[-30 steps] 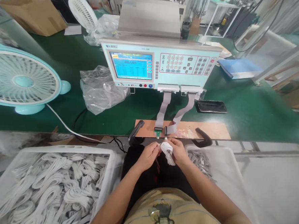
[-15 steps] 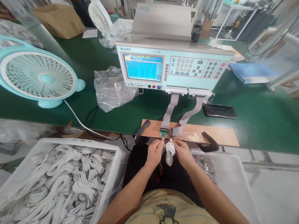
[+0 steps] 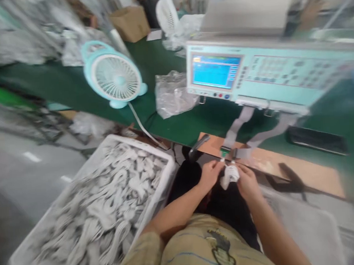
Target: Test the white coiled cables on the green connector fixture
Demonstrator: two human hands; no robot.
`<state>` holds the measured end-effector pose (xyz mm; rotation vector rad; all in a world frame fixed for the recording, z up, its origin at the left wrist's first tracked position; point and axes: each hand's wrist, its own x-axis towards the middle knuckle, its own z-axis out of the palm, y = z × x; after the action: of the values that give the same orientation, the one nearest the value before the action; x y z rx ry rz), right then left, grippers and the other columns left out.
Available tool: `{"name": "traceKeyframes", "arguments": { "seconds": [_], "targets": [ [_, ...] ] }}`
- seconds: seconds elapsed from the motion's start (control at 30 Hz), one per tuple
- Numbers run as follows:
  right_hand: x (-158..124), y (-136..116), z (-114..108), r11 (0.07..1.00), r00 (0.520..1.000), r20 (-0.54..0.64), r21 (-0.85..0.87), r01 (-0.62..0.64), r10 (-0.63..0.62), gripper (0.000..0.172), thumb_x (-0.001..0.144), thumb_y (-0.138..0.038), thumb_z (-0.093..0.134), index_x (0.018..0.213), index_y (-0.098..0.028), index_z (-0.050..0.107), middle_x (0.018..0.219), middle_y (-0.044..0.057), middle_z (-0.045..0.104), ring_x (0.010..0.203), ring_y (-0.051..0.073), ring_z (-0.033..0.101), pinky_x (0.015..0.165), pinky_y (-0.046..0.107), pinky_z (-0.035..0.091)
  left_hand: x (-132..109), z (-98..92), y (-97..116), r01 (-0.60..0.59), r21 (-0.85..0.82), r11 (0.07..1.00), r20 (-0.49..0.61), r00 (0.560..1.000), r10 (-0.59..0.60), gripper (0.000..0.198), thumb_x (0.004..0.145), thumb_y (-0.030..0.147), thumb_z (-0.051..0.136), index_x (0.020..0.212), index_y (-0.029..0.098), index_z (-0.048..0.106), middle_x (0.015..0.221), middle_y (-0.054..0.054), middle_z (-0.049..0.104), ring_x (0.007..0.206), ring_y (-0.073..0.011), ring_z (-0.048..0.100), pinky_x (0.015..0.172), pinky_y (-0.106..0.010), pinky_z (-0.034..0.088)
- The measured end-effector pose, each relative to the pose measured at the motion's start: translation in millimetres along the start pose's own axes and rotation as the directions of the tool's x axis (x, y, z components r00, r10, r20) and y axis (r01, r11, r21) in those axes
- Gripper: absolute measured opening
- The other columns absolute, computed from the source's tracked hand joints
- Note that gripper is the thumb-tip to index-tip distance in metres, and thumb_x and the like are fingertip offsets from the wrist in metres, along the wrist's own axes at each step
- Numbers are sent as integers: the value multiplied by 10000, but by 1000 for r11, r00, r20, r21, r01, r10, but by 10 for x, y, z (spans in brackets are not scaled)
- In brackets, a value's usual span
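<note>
Both hands are in close at the near edge of the long dark-green table (image 3: 172,128), and the white coiled cable (image 3: 230,175) hangs right between them! The left hand (image 3: 211,174) has its fingertips pinched together on one cable end, tight up by the small green circuit-board connector (image 3: 225,152). The right hand (image 3: 248,180) has its fingers clamped on the coil's right side, near the other flat grey ribbon's dark end; blur hides whether either plug is seated. Two flat grey ribbon cables (image 3: 239,124) run back to the pale-blue boxy instrument (image 3: 282,88), its blue screen lit. Beneath them, the flat tan wooden board (image 3: 326,175) lies along the edge, a black clamp (image 3: 198,146) at its left end. Down on the near left, a white plastic bin (image 3: 171,169) brims with whitish cable bundles (image 3: 123,191); over on the far right, a black flat phone (image 3: 317,140) lies flat.
</note>
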<state>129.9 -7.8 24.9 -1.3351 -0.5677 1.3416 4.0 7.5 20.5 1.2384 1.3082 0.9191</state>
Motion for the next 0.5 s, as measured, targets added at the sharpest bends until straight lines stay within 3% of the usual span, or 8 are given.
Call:
{"name": "traceKeyframes", "arguments": {
  "seconds": [0.07,0.17,0.23,0.3,0.4,0.5],
  "targets": [
    [19,17,-5,1000,1000,-26,-20,-11,11,247,543,-341,750,701,-163,684,659,31,664,580,156,581,545,265,447,-78,-255,79,-108,98,989,6,994,108,308,813,400,445,667,166,581,656,-13,562,661,-142,509,673,-250,410],
    [51,40,-25,999,999,-44,-43,-32,30,249,519,-323,757,703,-169,687,674,37,666,587,165,590,531,267,455,-184,-936,159,-231,315,921,-70,962,265,242,831,345,434,772,196,616,797,-48,609,795,-174,542,794,-284,402],
    [67,55,-46,998,999,-38,-55,-35,33,244,511,-321,757,695,-177,686,672,37,665,579,167,588,515,266,455,-194,-1540,141,-155,508,847,-241,919,313,198,821,287,440,816,207,620,833,-65,609,854,-201,541,844,-317,384],
    [77,66,-63,998,999,-28,-59,-27,26,246,509,-329,757,692,-181,686,665,39,665,568,170,586,500,266,456,-158,-2153,64,31,680,732,-393,859,329,218,779,204,464,948,191,601,988,-102,589,983,-241,507,905,-361,346],
    [59,52,-56,999,999,-23,-32,-26,26,250,500,-341,766,679,-185,688,656,42,670,564,174,588,500,266,462,-97,-2858,-122,253,841,479,-406,879,249,461,682,115,503,1140,163,514,1205,-142,499,1111,-313,427,921,-441,309],
    [-3,-2,-9,1000,1000,-1,7,-20,20,237,505,-357,765,657,-191,690,651,42,674,564,185,590,502,273,461,-53,-3256,-308,240,913,329,-323,919,227,493,674,128,489,1159,213,506,1055,-106,581,969,-294,508,859,-436,350]
  ]
}}
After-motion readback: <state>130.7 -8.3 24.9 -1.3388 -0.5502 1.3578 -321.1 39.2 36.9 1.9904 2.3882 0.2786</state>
